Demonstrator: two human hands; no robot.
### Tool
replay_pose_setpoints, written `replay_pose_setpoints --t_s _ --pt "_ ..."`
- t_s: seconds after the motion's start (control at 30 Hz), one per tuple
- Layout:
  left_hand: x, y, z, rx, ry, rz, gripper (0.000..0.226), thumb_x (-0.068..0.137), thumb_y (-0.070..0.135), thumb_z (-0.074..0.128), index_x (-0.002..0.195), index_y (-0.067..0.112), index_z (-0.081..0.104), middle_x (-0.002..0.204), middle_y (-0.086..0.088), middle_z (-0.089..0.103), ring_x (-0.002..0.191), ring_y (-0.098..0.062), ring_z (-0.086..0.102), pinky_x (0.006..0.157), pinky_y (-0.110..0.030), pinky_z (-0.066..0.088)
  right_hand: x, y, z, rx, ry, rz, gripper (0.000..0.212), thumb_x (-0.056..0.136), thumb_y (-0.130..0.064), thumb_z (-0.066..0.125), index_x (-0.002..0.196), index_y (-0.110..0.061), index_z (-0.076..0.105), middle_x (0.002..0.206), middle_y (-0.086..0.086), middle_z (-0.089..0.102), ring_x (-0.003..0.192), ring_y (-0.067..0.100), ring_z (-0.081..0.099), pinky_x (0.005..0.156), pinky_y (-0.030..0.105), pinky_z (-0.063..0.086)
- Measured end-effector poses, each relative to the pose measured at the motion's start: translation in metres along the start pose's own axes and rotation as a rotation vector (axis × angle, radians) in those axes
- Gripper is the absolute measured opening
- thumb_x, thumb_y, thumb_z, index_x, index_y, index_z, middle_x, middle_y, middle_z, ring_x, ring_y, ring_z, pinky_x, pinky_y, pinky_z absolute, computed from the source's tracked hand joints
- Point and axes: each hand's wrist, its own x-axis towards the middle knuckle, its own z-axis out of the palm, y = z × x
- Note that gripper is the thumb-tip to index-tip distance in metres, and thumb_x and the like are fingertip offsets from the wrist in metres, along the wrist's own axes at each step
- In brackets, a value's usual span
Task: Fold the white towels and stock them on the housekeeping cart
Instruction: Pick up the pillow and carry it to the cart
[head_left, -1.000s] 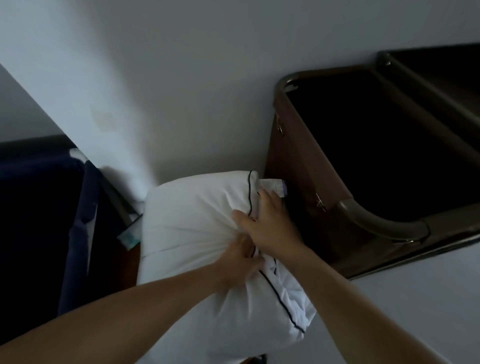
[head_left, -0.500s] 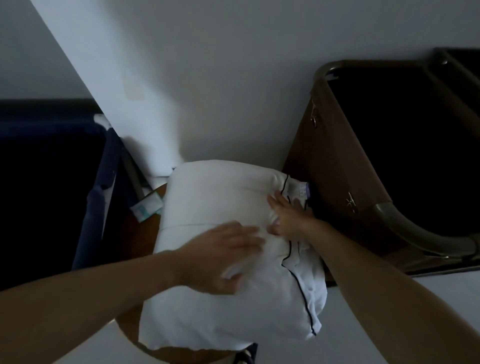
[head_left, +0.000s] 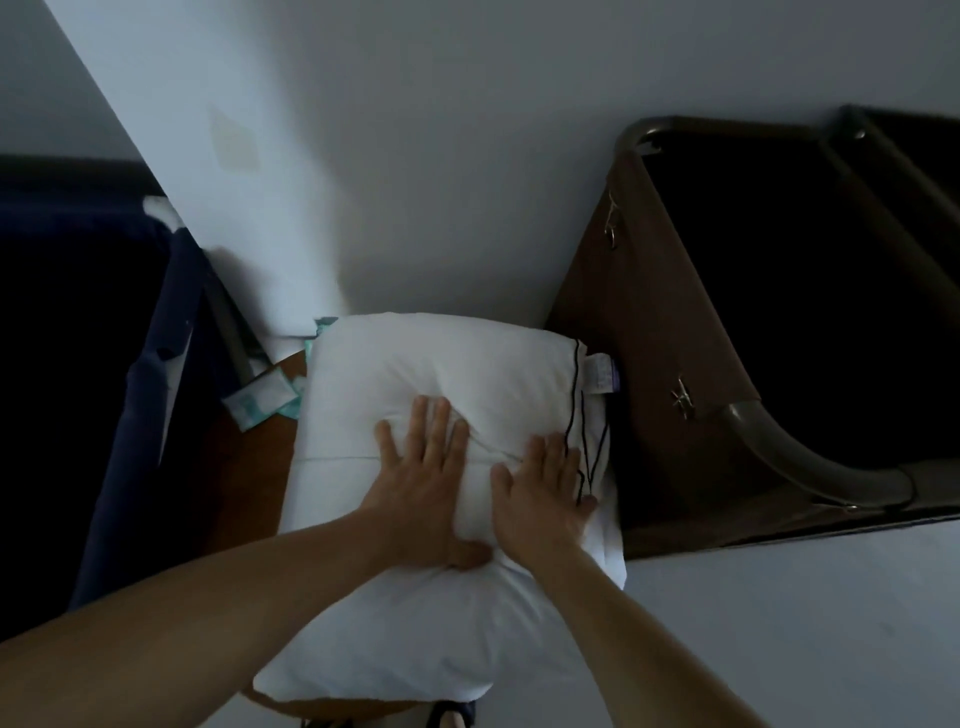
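Observation:
A plump white pillow (head_left: 415, 364) with thin dark piping and a small label at its right end lies on a round brown wooden surface (head_left: 249, 467). My left hand (head_left: 421, 478) presses flat on the pillow's middle, fingers straight and spread. My right hand (head_left: 540, 493) presses flat beside it, near the piped edge. Both palms dent the fabric. No towel is visible.
A brown cart bin (head_left: 675, 364) with a metal rim and dark inside stands right of the pillow. A dark blue fabric frame (head_left: 140, 395) stands at the left. Small white and teal packets (head_left: 260, 402) lie by the pillow's left edge. A pale wall is behind.
Both hands let go of the bunched pillow fabric and now lie flat on it. The pillow has settled lower onto the wooden surface, and the view has shifted right.

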Motion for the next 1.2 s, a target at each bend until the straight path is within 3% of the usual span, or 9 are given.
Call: replay_pose_setpoints --t_s 0.1,0.2,0.3,0.47,0.6,0.7,0.8,1.13,1.2 --pt "0.002 0.001 0.001 -0.009 0.026 0.116 0.131 0.061 0.099 0.021 0.149 0.015 -0.030 0.154 -0.016 -0.041 0.141 -0.035 -0.040 0.110 -0.071 -0.012 0.020 0.019 0.027 0.025 0.085 0.024 0.072 0.102 -0.056 0.009 0.157 -0.018 -0.016 0.167 0.001 -0.019 0.153 0.021 -0.017 0.121 0.058 0.006" --pt "0.004 -0.031 -0.005 -0.061 0.214 0.216 0.092 0.087 0.077 0.022 0.159 0.020 0.014 0.166 -0.003 -0.003 0.153 -0.024 -0.010 0.118 -0.059 0.014 0.041 0.041 0.043 0.064 0.156 -0.037 0.075 0.096 -0.063 0.001 0.157 -0.023 -0.017 0.167 -0.005 -0.018 0.153 0.018 -0.017 0.121 0.055 0.003" --pt "0.013 -0.060 -0.006 -0.159 0.306 0.069 0.075 0.092 0.066 0.017 0.158 0.031 0.013 0.166 0.006 -0.005 0.152 -0.017 -0.013 0.120 -0.052 0.010 0.060 0.055 0.047 0.222 0.260 -0.079 0.086 0.089 -0.071 0.009 0.160 -0.025 0.001 0.169 -0.006 0.000 0.154 0.017 -0.002 0.120 0.056 0.010" --pt "0.034 -0.075 0.009 -0.600 0.370 -0.450 0.086 0.088 0.073 0.039 0.158 0.035 0.005 0.167 0.008 -0.005 0.153 -0.016 -0.006 0.121 -0.046 0.006 0.072 0.052 0.057 0.537 0.460 0.182 0.115 0.067 -0.080 0.068 0.153 -0.016 0.028 0.158 0.013 0.031 0.144 0.035 0.028 0.118 0.054 0.020" --pt "0.032 -0.107 0.019 -0.993 0.304 -0.606 0.106 0.076 0.073 0.064 0.157 0.024 0.016 0.163 0.000 0.019 0.149 -0.019 0.019 0.121 -0.037 0.020 0.082 0.054 0.053 0.659 0.292 0.433 0.148 0.047 -0.079 0.081 0.159 -0.013 0.010 0.163 0.016 0.020 0.149 0.034 0.020 0.121 0.053 0.014" --pt "0.026 -0.120 0.030 -1.251 0.226 -0.758 0.122 0.052 0.081 0.076 0.151 0.024 0.032 0.140 0.003 0.051 0.130 -0.022 0.049 0.102 -0.029 0.038 0.099 0.064 0.048 0.696 0.139 0.476 0.155 0.042 -0.080 0.082 0.160 -0.014 0.006 0.165 0.012 0.015 0.151 0.033 0.016 0.121 0.056 0.015" --pt "0.027 -0.122 0.041 -1.358 0.233 -0.821 0.131 0.040 0.082 0.078 0.149 0.024 0.036 0.134 0.006 0.057 0.120 -0.016 0.057 0.101 -0.031 0.043 0.112 0.071 0.043 0.752 0.039 0.441 0.167 0.022 -0.090 0.076 0.160 -0.019 0.014 0.164 0.006 0.024 0.148 0.029 0.027 0.120 0.050 0.026" --pt "-0.001 -0.139 0.007 -1.715 0.175 -0.708 0.059 0.056 0.064 0.078 0.102 0.029 0.065 0.083 0.014 0.076 0.071 -0.005 0.073 0.051 -0.019 0.054 0.076 0.027 0.019 0.898 0.192 0.222 0.133 0.028 -0.076 0.081 0.137 -0.008 0.049 0.132 0.008 0.062 0.117 0.026 0.062 0.100 0.043 0.052" --pt "-0.022 -0.151 -0.016 -1.666 0.161 -0.653 0.058 0.058 0.067 0.077 0.099 0.029 0.065 0.080 0.015 0.076 0.069 -0.005 0.072 0.053 -0.021 0.055 0.054 0.016 0.014 0.929 0.222 0.156 0.126 0.034 -0.076 0.080 0.134 -0.007 0.050 0.126 0.007 0.064 0.114 0.025 0.062 0.100 0.041 0.051"
